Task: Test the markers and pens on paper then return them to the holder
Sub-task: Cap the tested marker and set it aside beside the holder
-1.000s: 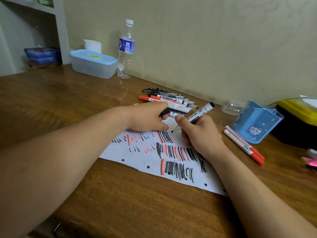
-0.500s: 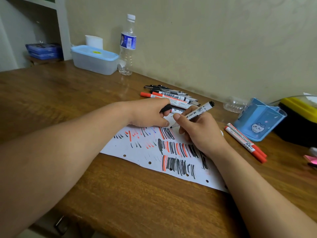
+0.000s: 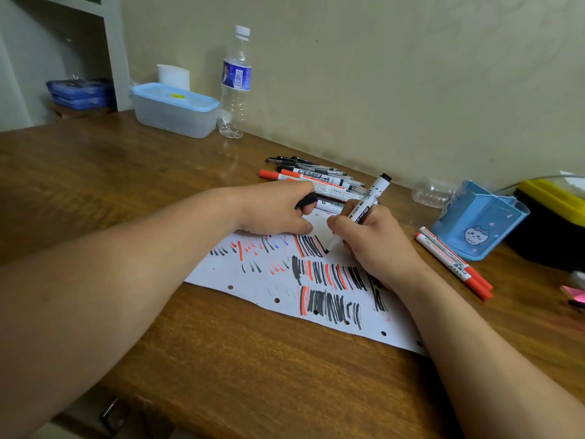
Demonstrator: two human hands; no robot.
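The left hand (image 3: 275, 210) curls round a black cap (image 3: 306, 200), resting on the paper (image 3: 253, 274); the right hand (image 3: 376, 245) pinches the marker (image 3: 364, 207), tip touching paper at seven o'clock of the fingers, tail toward one; the blue holder (image 3: 478, 223) stands at three o'clock.

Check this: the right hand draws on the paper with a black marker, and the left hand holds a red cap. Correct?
The head view shows the cap in the left hand is black, not red. The right hand does draw on the paper with the black marker.
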